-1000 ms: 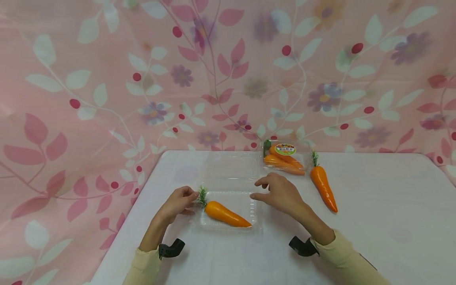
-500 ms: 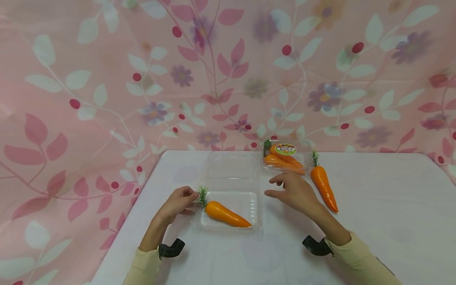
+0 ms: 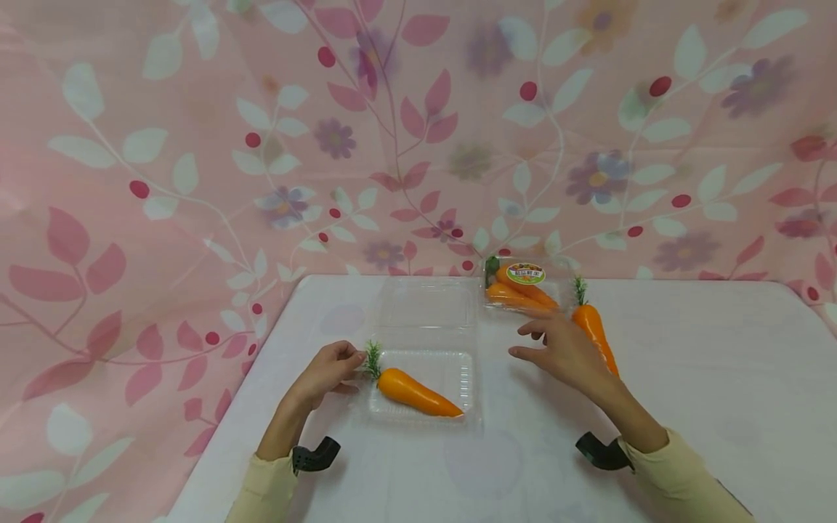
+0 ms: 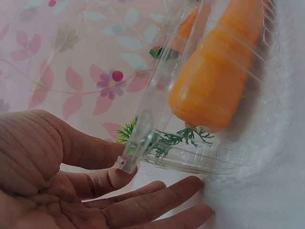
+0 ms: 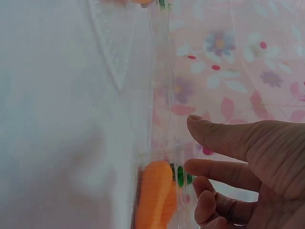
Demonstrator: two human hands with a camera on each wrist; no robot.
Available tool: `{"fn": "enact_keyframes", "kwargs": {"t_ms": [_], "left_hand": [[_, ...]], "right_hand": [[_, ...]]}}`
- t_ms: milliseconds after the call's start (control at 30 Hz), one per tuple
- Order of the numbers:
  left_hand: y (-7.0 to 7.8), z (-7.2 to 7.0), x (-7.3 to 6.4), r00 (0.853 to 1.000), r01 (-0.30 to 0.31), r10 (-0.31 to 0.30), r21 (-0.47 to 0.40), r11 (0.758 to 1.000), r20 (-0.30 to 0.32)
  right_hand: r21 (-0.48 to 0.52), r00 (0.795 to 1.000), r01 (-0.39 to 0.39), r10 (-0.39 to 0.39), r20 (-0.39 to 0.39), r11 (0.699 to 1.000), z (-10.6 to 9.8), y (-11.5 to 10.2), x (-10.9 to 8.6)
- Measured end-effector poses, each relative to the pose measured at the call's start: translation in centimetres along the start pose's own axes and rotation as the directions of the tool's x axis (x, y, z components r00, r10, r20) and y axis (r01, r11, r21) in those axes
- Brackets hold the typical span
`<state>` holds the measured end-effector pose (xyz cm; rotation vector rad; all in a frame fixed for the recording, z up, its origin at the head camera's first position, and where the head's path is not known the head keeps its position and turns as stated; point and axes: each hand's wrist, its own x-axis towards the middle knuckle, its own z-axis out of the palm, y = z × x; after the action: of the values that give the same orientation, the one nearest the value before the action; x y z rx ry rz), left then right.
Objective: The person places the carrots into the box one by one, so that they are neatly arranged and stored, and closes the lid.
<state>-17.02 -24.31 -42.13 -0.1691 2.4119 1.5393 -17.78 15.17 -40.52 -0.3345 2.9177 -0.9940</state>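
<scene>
Left fingers (image 4: 102, 183) pinch the clear box (image 3: 447, 367); right fingers (image 5: 224, 172) are apart; characters on the pack's (image 3: 557, 274) oval label (image 3: 526, 274) are illegible.

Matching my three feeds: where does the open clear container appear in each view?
Head: open clear container, just below centre, with a carrot in it.
Left wrist: container, centre to right, cut off by the top edge.
Right wrist: container, near the top, left of centre, only partly in frame.
Shared landmark: the pink floral backdrop.
</scene>
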Motion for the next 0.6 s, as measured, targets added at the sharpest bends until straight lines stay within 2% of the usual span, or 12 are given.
{"fn": "enact_keyframes", "kwargs": {"t_ms": [600], "left_hand": [[0.1, 0.0, -0.2, 1.000, -0.015, 0.015, 0.008, 1.000, 0.015]], "right_hand": [[-0.031, 0.999, -0.029, 0.028, -0.044, 0.999, -2.0, 3.7, -1.3]]}}
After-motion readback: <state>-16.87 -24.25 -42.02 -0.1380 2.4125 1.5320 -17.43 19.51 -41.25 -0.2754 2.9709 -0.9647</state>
